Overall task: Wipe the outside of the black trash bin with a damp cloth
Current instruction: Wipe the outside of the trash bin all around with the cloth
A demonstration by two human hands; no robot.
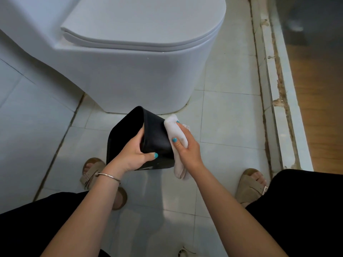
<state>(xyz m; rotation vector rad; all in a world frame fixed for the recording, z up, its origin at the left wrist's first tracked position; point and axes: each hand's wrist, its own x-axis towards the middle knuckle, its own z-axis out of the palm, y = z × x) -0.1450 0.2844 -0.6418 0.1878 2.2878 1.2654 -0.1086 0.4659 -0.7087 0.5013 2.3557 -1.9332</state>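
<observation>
- Two hands on black trash bin (157,138), held tilted above tiled floor (228,115), just in front of toilet (130,71).
- L hand (132,154) grips bin rim, fingers inside.
- R hand (187,145) presses white cloth (176,134) to bin's outer wall, fingers curled round it.
- Bin interior dark; contents can't tell.

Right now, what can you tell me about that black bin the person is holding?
The black plastic trash bin looks matte and smooth, with rounded corners. It is tipped so that its open mouth faces left, above the tiled floor in front of the white toilet. The left hand grips its rim, fingers inside and thumb outside. The right hand presses a white folded cloth against its outer wall.
</observation>
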